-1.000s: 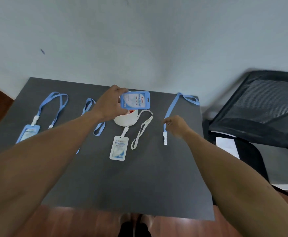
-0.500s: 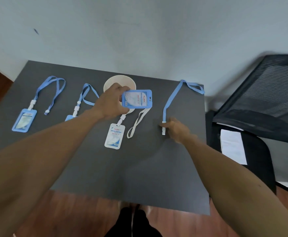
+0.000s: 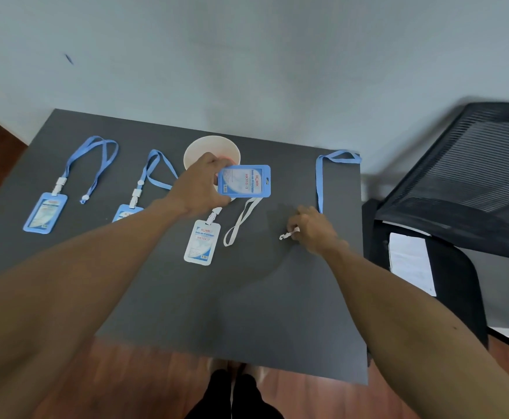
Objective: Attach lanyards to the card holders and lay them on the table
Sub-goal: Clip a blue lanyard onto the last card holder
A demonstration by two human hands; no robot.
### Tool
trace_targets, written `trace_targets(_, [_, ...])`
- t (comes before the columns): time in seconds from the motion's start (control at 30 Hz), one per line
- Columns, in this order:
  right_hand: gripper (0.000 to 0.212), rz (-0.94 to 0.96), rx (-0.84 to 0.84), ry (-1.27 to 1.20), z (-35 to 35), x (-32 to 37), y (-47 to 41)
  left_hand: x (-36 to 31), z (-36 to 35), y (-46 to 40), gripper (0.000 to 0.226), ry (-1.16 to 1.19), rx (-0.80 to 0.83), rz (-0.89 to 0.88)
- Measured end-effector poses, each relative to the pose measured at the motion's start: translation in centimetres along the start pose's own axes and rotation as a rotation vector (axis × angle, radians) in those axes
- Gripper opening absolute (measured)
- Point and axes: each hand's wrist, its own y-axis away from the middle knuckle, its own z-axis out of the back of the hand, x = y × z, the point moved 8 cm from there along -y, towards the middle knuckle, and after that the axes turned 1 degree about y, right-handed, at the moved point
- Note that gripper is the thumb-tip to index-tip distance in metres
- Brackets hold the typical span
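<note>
My left hand (image 3: pixel 201 189) holds a blue card holder (image 3: pixel 244 180) sideways above the dark table (image 3: pixel 247 313), just in front of a white bowl (image 3: pixel 211 152). To the right, my right hand (image 3: pixel 312 229) pinches the white clip end (image 3: pixel 288 235) of a loose blue lanyard (image 3: pixel 319 179), whose loop reaches the table's far right corner. A white card holder (image 3: pixel 202 241) with a white lanyard (image 3: pixel 241 220) clipped on lies flat between my hands. Two blue card holders with lanyards lie to the left, one (image 3: pixel 45 212) at the far left and another (image 3: pixel 126 210) partly hidden by my left forearm.
A black mesh chair (image 3: pixel 471 176) stands close to the table's right edge, with a white paper (image 3: pixel 410 264) on its seat. A pale wall rises behind the table. Wooden floor and my dark shoes (image 3: pixel 235 397) show below the near edge.
My right hand has drawn the lanyard's clip end toward me and leftward, lifting it off the table. My left hand keeps the blue card holder near the bowl.
</note>
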Motion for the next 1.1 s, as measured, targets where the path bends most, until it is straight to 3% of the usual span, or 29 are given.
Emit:
trace_targets(0.4, [0.008, -0.175, -0.122, -0.180, 10.3, 1.3, -0.3, -3.1, 4.0, -1.1, 0.073, -0.036, -0.054, -0.063])
trace_targets(0.67, [0.013, -0.105, -0.156, -0.486, 18.9, 3.7, 0.6, -5.2, 6.2, -1.7, 0.075, -0.047, -0.052, -0.107])
trace_targets(1.1, [0.015, -0.059, -0.220, -0.548, 22.1, 5.1, 1.2, -6.2, 7.6, -1.9, 0.080, -0.084, -0.089, -0.111])
